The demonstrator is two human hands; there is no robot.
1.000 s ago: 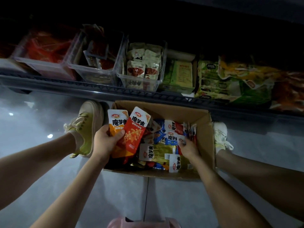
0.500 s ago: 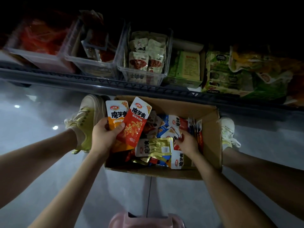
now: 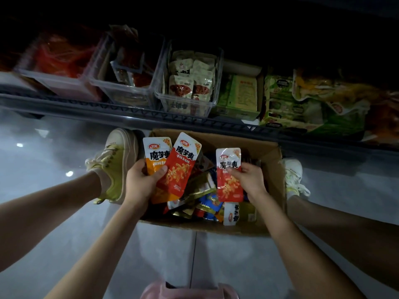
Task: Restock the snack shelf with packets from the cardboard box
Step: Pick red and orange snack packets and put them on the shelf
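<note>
Holding glossy flat packets (image 3: 181, 167) above a cardboard box (image 3: 274, 169).

Three upright red-orange packets (image 3: 229, 175) above the packet-filled cardboard box (image 3: 274, 186).

left hand (image 3: 140, 186), right hand (image 3: 250, 180): bare, forearms bare | left shoe (image 3: 117, 160): yellow-green, thick cream sole | right shoe (image 3: 293, 175): paler | socks (image 3: 105, 180): white

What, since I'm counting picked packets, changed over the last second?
The right hand, earlier down among the loose packets in the box, has lifted a red packet out and pinches it above the box. The left hand still grips its two packets; the box stayed put.
</note>
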